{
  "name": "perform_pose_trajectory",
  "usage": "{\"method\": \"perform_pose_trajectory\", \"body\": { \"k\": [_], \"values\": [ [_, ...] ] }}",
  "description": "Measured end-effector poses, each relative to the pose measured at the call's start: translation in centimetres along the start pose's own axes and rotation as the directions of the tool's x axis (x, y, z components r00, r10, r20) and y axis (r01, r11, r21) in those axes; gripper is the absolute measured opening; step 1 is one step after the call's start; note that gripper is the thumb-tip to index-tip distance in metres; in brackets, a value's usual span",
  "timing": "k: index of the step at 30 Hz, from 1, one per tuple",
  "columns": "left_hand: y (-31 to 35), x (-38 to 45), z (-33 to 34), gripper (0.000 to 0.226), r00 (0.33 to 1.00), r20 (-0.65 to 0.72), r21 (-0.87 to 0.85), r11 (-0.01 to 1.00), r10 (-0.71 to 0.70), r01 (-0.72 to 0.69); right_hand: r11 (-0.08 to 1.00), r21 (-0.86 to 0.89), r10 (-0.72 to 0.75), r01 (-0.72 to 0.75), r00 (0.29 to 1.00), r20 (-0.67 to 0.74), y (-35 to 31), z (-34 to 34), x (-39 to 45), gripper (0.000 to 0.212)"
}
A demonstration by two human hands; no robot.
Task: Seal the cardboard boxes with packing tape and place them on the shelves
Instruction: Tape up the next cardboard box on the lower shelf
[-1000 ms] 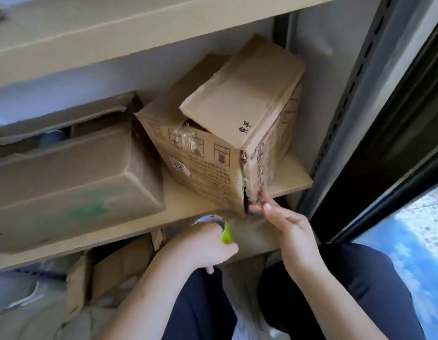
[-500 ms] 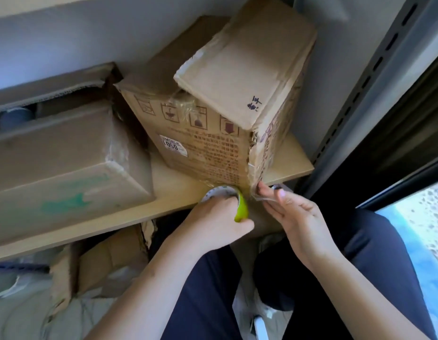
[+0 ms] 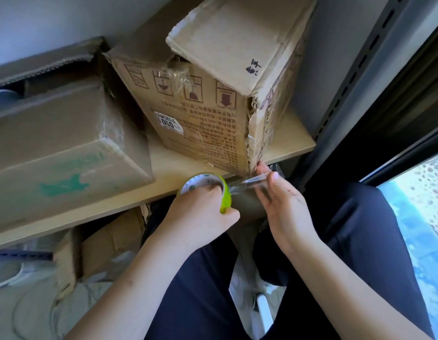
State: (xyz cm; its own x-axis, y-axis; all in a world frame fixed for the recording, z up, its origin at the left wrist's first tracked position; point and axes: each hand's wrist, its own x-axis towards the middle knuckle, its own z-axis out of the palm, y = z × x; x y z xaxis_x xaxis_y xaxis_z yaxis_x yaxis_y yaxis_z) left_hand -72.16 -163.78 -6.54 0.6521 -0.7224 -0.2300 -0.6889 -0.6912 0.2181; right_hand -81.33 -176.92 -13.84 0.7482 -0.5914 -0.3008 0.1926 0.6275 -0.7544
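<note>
A worn cardboard box (image 3: 208, 123) with printed symbols stands askew on the wooden shelf (image 3: 178, 173), its torn corner edge facing me and one top flap raised. My left hand (image 3: 200, 214) grips a tape roll (image 3: 208, 190) with a green-yellow rim just below the shelf's front edge. A clear strip of tape (image 3: 247, 184) runs from the roll to my right hand (image 3: 279, 200), which pinches its free end at the bottom of the box's torn corner.
A larger cardboard box (image 3: 61, 148) with a green mark lies on the shelf's left part. More cardboard pieces (image 3: 100, 244) sit under the shelf. A dark slotted upright (image 3: 355, 69) and a window frame (image 3: 397, 123) stand at the right. My legs fill the lower middle.
The view has closed in on the box. My left hand has lifted the roll up to the shelf edge, and a strip of tape has been pulled out between both hands.
</note>
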Motion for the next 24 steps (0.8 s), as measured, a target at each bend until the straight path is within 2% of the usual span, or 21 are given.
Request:
{"method": "perform_pose_trajectory", "body": {
  "k": [4,8,14,20,24],
  "values": [
    [0.5,2.3,0.4,0.025,0.998,-0.058,0.111,0.994,0.015,-0.008,0.986,0.164,0.000,0.022,0.991,-0.136,1.4,0.7,1.1,0.029],
    [1.4,3.0,0.4,0.023,0.995,-0.079,0.186,0.980,-0.052,0.066,0.987,0.128,-0.067,0.093,0.980,-0.189,2.3,1.1,2.1,0.027],
    [2.4,1.4,0.6,0.026,0.991,-0.113,0.244,0.964,-0.076,0.102,0.992,0.038,-0.114,0.121,0.981,-0.154,2.1,0.4,1.2,0.022],
    [2.4,-1.4,0.4,0.023,0.991,-0.085,0.147,0.982,-0.104,0.115,0.972,-0.190,-0.165,0.142,0.980,-0.114,1.0,-0.6,-0.5,0.030],
    [1.9,-1.6,-0.2,0.026,0.992,-0.033,0.054,0.991,-0.121,0.123,0.961,-0.245,-0.167,0.132,0.978,-0.127,0.4,-0.5,0.0,0.037]
  ]
}}
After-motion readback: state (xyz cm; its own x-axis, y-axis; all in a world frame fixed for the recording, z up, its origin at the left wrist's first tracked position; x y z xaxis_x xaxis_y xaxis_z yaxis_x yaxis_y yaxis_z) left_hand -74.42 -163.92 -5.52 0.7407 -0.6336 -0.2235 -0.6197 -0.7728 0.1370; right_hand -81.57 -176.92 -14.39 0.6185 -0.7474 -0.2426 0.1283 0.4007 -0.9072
